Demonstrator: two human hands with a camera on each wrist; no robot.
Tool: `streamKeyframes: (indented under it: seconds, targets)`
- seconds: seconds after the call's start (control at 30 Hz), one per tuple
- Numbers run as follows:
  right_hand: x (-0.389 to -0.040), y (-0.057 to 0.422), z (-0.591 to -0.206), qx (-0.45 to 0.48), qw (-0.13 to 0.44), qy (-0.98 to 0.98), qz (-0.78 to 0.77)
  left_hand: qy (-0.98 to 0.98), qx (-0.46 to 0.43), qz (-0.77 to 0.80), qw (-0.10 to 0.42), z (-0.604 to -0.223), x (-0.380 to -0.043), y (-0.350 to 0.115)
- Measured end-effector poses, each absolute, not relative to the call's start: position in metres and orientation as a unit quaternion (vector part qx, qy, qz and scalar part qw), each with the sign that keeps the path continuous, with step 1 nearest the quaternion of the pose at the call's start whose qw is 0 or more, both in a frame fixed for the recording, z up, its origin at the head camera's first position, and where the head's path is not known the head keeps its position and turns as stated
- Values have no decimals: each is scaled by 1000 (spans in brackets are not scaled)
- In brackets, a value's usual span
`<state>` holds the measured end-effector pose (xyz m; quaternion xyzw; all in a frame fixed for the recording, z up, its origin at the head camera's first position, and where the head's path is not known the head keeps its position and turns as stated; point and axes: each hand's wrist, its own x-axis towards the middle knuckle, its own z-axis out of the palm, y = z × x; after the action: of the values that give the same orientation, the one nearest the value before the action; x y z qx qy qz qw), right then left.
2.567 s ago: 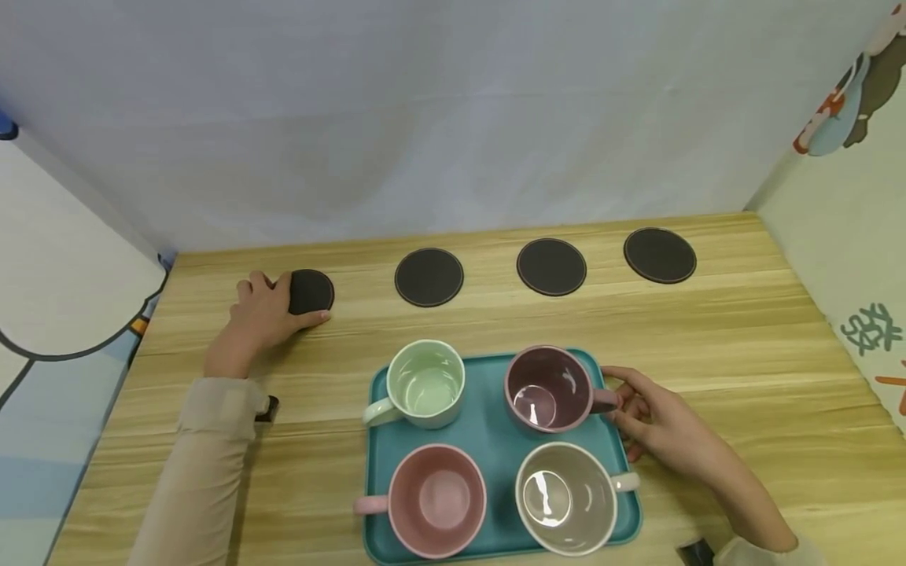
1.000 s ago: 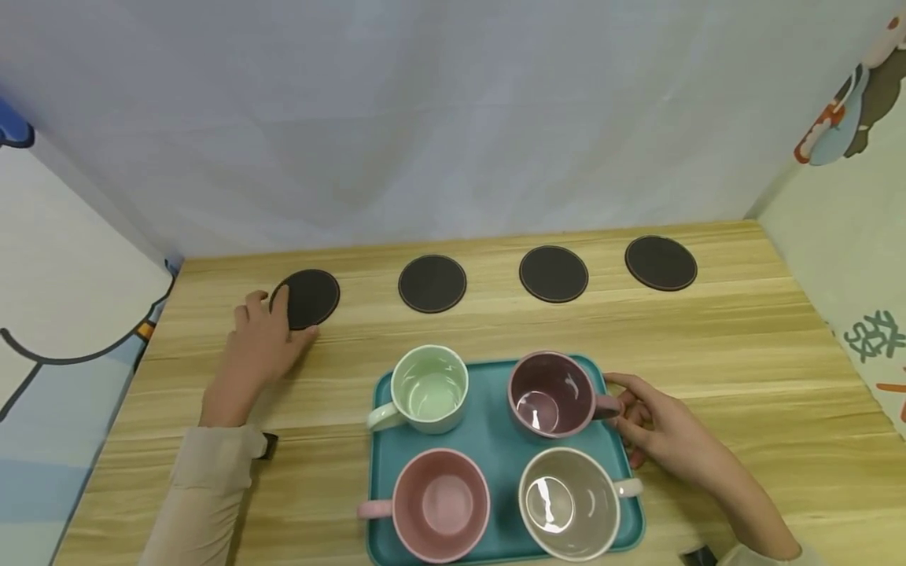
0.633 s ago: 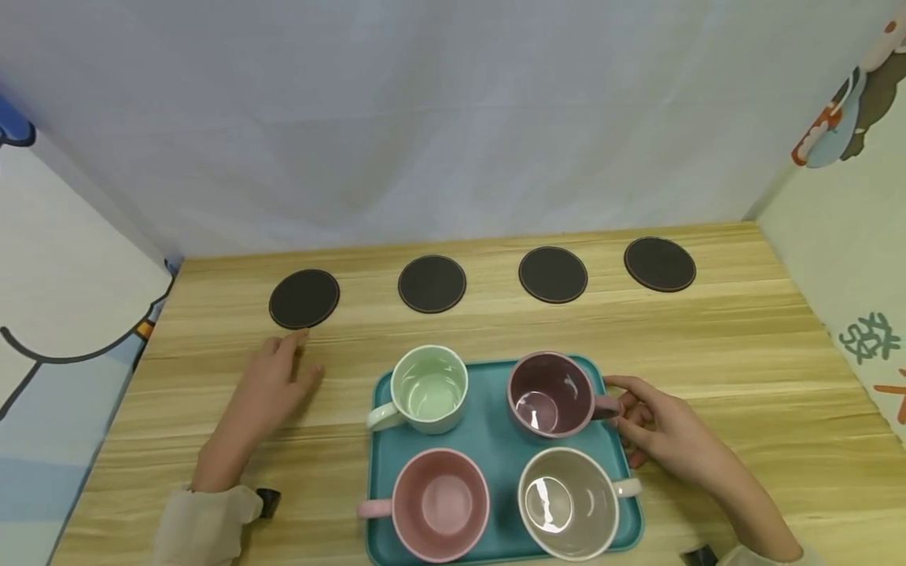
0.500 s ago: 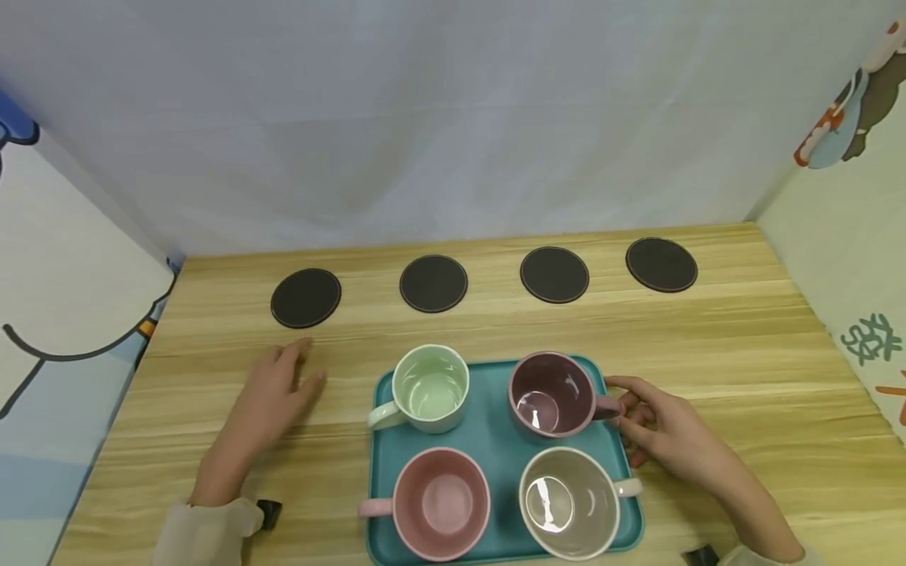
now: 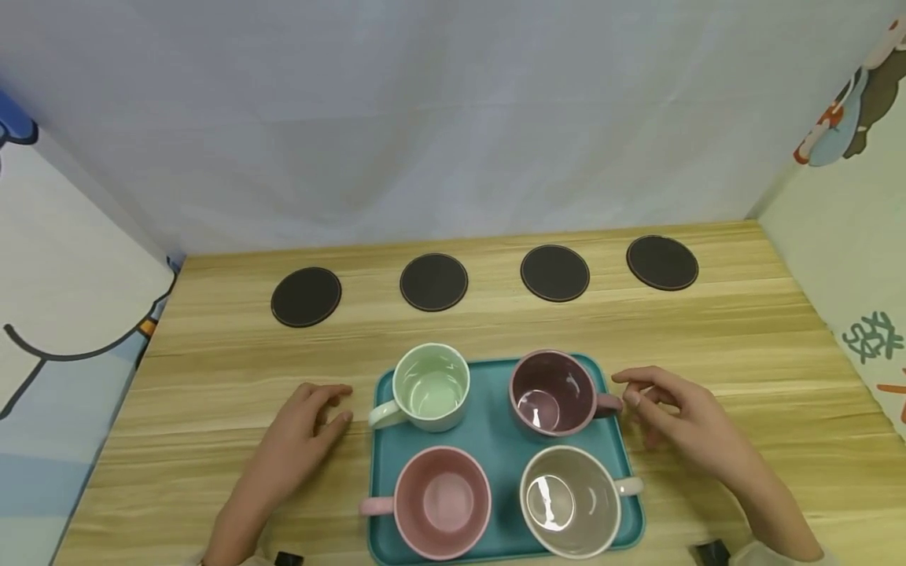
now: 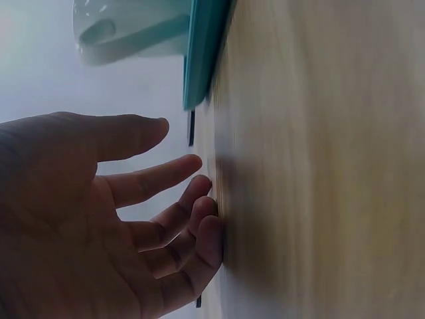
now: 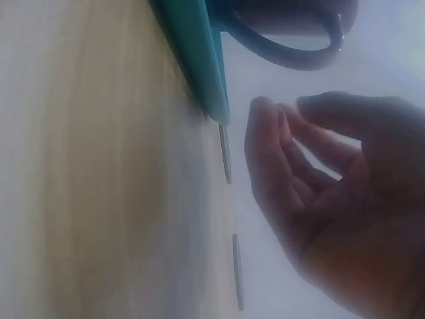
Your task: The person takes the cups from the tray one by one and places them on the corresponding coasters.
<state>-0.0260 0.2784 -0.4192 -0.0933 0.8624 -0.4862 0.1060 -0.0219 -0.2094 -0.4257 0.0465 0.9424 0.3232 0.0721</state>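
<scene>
A teal tray (image 5: 495, 452) carries a mint green mug (image 5: 432, 387), a plum mug (image 5: 552, 393), a pink mug (image 5: 442, 503) and a cream mug (image 5: 570, 501). My left hand (image 5: 293, 440) is beside the tray's left side, level with the mint mug's handle; thumb and fingers are relaxed and apart, holding nothing. On the other side, my right hand (image 5: 686, 417) hovers just right of the plum mug's handle (image 7: 285, 53), fingers loosely bent around nothing. In the right wrist view a small gap shows between fingertips and tray.
Black round coasters lie in a row along the back: far left (image 5: 306, 297), centre left (image 5: 434, 281), centre right (image 5: 555, 273) and far right (image 5: 661, 262). A white cloth wall (image 5: 453, 126) rises behind the wooden table (image 5: 743, 338), with printed panels at both sides.
My left hand has let go of the far left coaster and come back toward the tray's left side. The right hand has drawn slightly away from the plum mug's handle. Mugs stay put.
</scene>
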Motion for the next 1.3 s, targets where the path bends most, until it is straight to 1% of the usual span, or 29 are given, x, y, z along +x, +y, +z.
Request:
streamKeyframes:
  seconds: [0.17, 0.4, 0.53, 0.63, 0.87, 1.07, 1.3]
  targets:
    - [-27, 279, -417, -136, 107, 833, -525, 941, 54, 329, 63, -427, -13, -199]
    - [-29, 276, -419, -215, 139, 780, -571, 944, 54, 320, 56, -428, -5, -188]
    - [-30, 274, -421, -237, 157, 757, -589, 948, 54, 310, 51, -427, -1, -183]
    - [-31, 272, -423, -242, 168, 743, -601, 951, 54, 301, 41, -428, 0, -179]
    - [-33, 268, -428, -257, 173, 711, -631, 962, 61, 267, 21, -434, 0, -177]
    - [-33, 267, -428, -234, 195, 706, -640, 965, 58, 256, 26, -432, -2, -176]
    - [-31, 268, -428, -236, 210, 685, -656, 964, 54, 257, 34, -430, -3, -176]
